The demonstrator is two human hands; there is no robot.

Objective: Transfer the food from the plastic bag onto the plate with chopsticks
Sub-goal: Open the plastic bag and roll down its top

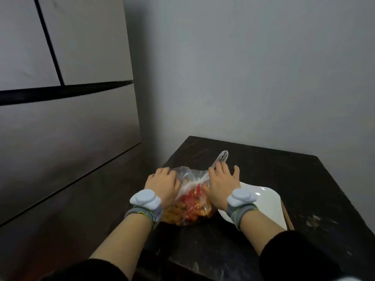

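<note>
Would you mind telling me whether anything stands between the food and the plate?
Yes: the plastic bag encloses the food, and both hands, left and right, are on the bag. The plate lies right beside it with its visible part bare; the right wrist crosses its near edge.

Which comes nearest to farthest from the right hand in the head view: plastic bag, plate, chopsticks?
1. The plastic bag: the right hand is touching it, on the hand's left.
2. The plate: just right of the hand, partly under the wrist.
3. The chopsticks: beyond the plate's right edge, on the table.
</note>
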